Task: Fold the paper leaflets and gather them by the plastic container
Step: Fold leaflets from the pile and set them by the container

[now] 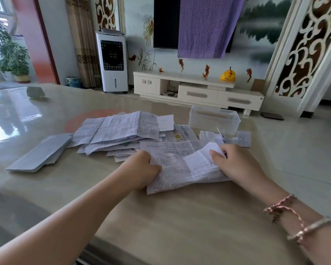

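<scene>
Both hands hold one leaflet (182, 169) on the table (161, 217) — left hand (141, 169) fingers pinch its left edge, right hand (235, 165) fingers grip the right — near the plastic box (214, 119).

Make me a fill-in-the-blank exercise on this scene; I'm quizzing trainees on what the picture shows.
1. Both hands grip one printed ____ at the table's near edge.
2. The clear plastic container stands on the table beyond the ____ hand.
3. The loose pile of leaflets lies beyond the ____ hand.
4. The bracelets are on the ____ wrist.

Missing words: leaflet; right; left; right
</scene>
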`<state>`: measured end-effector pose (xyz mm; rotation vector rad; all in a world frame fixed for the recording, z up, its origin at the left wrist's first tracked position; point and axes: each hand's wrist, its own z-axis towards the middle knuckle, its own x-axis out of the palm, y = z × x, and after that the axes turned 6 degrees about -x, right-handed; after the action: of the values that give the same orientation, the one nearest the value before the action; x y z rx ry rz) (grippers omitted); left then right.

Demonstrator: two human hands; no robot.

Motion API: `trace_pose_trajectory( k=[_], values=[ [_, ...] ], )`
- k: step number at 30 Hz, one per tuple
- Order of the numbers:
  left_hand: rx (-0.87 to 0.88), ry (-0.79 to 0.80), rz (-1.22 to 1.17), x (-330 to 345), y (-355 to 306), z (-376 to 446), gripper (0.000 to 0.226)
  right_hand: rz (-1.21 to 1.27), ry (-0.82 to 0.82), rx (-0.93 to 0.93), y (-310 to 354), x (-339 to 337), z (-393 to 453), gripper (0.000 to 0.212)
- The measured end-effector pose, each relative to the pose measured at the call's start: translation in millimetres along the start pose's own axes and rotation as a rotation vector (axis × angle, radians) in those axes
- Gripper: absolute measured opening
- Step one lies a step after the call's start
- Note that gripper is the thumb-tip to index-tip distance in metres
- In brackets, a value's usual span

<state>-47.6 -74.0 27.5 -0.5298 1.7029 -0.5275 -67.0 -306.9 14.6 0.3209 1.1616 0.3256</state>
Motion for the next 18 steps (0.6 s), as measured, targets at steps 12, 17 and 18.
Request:
trace_pose_trajectory(
  k=[12, 17, 18],
  values=[
    [0.086, -0.342, 0.321, 15.7, 4.7, 2.4, 0.021, -0.279, 0.034, 0.005, 2.6, 28.8, 37.3, 0.037],
    [0.09, -0.388, 0.333, 19.5, 8.5, 7.2, 0.012, -0.466, 0.011, -0.097, 6.9, 33.3, 37.4, 0.032],
    [0.09, -0.395, 0.325, 20.5, 9.2, 7.5, 0.013, -0.5, 0.0, -0.125, 8.0, 32.9, 36.5, 0.032]
  ],
)
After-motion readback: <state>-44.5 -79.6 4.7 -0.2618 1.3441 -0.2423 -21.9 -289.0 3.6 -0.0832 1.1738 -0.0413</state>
